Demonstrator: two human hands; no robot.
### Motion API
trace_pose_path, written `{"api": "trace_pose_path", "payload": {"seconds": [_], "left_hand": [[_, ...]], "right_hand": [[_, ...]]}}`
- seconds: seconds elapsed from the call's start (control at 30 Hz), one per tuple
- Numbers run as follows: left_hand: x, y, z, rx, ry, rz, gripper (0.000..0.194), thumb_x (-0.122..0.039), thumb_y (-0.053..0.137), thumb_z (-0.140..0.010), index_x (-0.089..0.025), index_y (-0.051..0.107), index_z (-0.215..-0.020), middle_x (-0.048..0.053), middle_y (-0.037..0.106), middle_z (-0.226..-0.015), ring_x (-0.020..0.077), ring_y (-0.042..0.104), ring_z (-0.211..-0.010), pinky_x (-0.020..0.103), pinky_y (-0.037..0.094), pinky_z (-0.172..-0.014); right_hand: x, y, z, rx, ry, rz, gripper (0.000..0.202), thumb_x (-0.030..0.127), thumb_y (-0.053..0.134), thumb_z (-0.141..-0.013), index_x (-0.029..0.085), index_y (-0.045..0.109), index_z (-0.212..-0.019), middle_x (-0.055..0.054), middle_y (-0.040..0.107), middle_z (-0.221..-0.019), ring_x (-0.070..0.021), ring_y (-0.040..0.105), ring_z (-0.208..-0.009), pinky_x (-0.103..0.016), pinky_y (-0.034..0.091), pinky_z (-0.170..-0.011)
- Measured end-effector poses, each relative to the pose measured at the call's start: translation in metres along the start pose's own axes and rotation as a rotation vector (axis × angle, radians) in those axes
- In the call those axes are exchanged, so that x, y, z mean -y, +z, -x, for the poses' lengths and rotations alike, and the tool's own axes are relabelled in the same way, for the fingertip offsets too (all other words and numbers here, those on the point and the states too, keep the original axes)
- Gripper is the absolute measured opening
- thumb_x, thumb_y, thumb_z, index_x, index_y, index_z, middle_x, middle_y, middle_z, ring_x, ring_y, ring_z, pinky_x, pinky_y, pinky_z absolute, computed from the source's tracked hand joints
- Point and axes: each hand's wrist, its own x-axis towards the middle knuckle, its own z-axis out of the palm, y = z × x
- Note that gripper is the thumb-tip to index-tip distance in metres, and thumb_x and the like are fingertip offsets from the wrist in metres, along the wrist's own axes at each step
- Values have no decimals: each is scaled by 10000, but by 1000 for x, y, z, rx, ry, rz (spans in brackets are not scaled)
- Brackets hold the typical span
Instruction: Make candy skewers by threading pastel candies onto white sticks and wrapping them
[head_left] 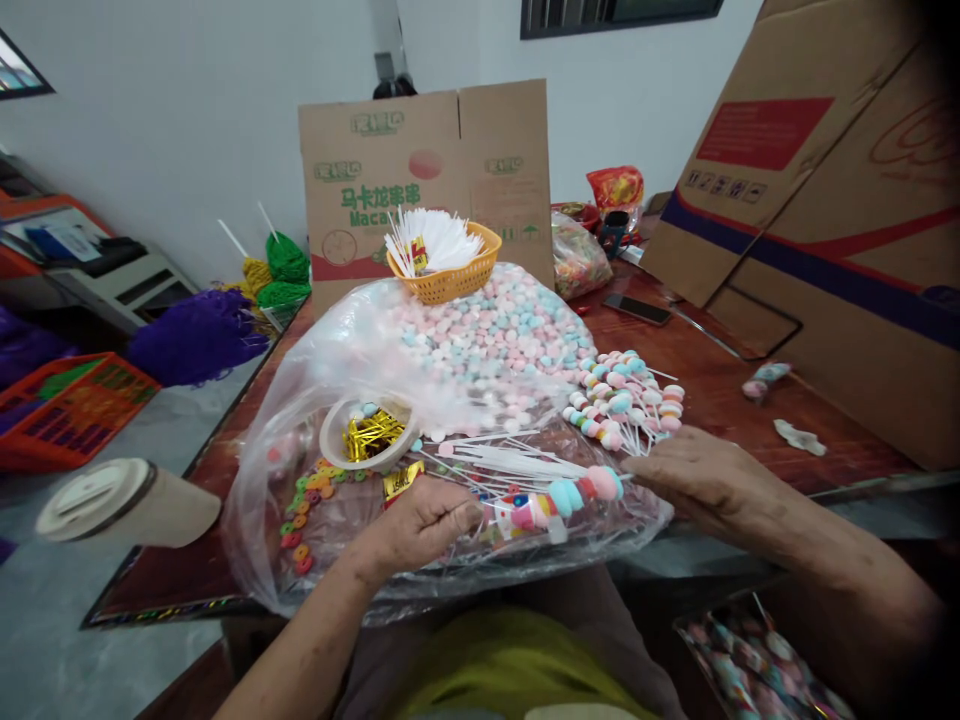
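Note:
A marshmallow skewer [568,497] in pink, blue and white lies across the space between my hands, just above the plastic sheet. My left hand [420,525] is closed round its left end, where clear printed wrapper shows. At the right end, the fingers of my right hand [675,470] are pressed together on the stick's tip. Behind it lie loose white sticks [510,460]. A pile of finished skewers [626,395] rests just beyond my right hand. Near my left hand are a bowl [330,440] of gold twist ties [373,436] and small coloured candy rings [300,515].
Loose marshmallows [502,340] fill a clear plastic bag [277,400]. A yellow basket [450,288] of white sticks stands on them. Cardboard boxes [420,150] rise behind and at right. A lidded cup [142,500] is at left, a phone [637,308] at right.

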Motion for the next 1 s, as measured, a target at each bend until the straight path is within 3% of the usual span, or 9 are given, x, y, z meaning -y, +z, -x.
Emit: {"api": "trace_pose_path", "payload": {"seconds": [0.1, 0.23, 0.37, 0.5, 0.63, 0.7, 0.77, 0.87, 1.0], "left_hand": [[-7, -4, -3, 61, -52, 154, 540, -505, 302, -883, -138, 603, -626, 25, 574, -545, 111, 499, -525, 208, 405, -532], [-3, -7, -4, -23, -104, 120, 548, -532, 313, -871, -131, 600, -632, 18, 554, -552, 106, 481, -523, 202, 389, -515], [3, -5, -5, -90, -59, -71, 495, -434, 304, -905, -136, 598, -642, 8, 540, -550, 105, 479, -527, 203, 362, -515], [1, 1, -7, -74, 38, -352, 441, -342, 326, -914, -159, 589, -612, 2, 538, -551, 111, 493, -541, 217, 349, -545], [1, 5, -7, -172, 42, -448, 354, -454, 420, -865, -186, 644, -923, 45, 663, -767, 157, 590, -709, 245, 408, -662], [3, 6, -7, -192, 63, -484, 514, -580, 575, -716, -186, 618, -1043, 66, 680, -835, 198, 602, -770, 281, 413, -714], [2, 7, -8, -164, 71, -514, 526, -592, 654, -627, -191, 646, -968, 55, 680, -796, 210, 597, -755, 295, 397, -726], [-5, 8, -12, -58, 16, -460, 306, -494, 630, -716, -199, 655, -793, 15, 658, -737, 179, 576, -721, 263, 370, -684], [-13, 11, -19, 120, -124, -230, 328, -485, 596, -746, -190, 634, -883, -12, 627, -750, 155, 554, -697, 214, 359, -586]], "right_hand": [[1, -7, -7, -6, -109, 65, 257, 248, 387, -896, 267, 614, -1016, -23, 612, -678, -144, 527, -645, -303, 332, -638], [3, -9, -10, -38, -145, 108, 268, 215, 382, -894, 274, 612, -1016, -23, 592, -625, -147, 492, -613, -322, 320, -650], [5, -7, -7, 61, -158, 55, 282, 207, 359, -899, 260, 609, -1018, -19, 581, -638, -139, 475, -604, -309, 312, -636], [11, -2, -11, 128, -155, -32, 304, 220, 325, -921, 225, 630, -914, -13, 546, -602, -133, 467, -579, -284, 300, -590], [14, 4, -13, 103, -113, -128, 314, 250, 317, -934, 206, 622, -876, -28, 604, -681, -131, 519, -623, -261, 345, -612], [15, 7, -12, 84, -107, -160, 281, 264, 342, -932, 207, 616, -904, -36, 628, -746, -135, 545, -677, -256, 360, -644], [16, 9, -11, 88, -119, -165, 277, 268, 348, -932, 205, 614, -891, -36, 625, -740, -140, 547, -684, -257, 357, -647], [20, 11, -14, 128, -138, -113, 324, 263, 320, -935, 205, 612, -810, -29, 590, -660, -141, 514, -624, -263, 324, -611], [27, 15, -24, 234, -174, -34, 302, 228, 332, -919, 200, 594, -771, -13, 540, -604, -140, 456, -586, -270, 273, -591]]}}
